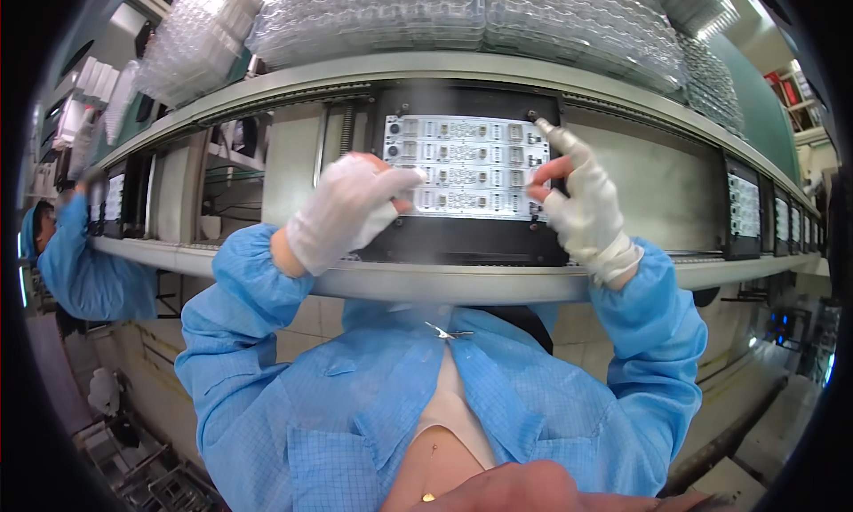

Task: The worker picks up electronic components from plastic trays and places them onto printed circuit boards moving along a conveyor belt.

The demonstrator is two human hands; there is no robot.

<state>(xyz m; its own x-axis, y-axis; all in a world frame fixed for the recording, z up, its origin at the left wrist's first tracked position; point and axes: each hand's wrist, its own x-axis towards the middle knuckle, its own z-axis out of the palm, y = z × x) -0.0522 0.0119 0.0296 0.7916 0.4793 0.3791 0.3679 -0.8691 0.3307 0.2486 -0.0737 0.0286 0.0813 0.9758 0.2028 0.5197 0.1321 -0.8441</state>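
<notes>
A white panel of circuit boards [462,176], set in several rows with small metal parts, lies in a black fixture [444,238] in front of me. My left hand [346,205], in a white glove with some bare fingertips, is over the panel's left edge. Its forefinger and thumb are bent but their tips are apart, with nothing visible between them. At the right edge is my right hand [588,201], gloved likewise. Its bare thumb and finger come together in a pinch by the boards, and whatever is between them is too small to see. Another gloved finger stretches toward the fixture's upper right corner.
The fixture sits on a conveyor line with metal rails [480,283]. Stacked clear plastic trays [373,19] stand behind it. More fixtures with boards [744,205] are along the line to the right. At the far left a co-worker in a blue sleeve [89,272] works.
</notes>
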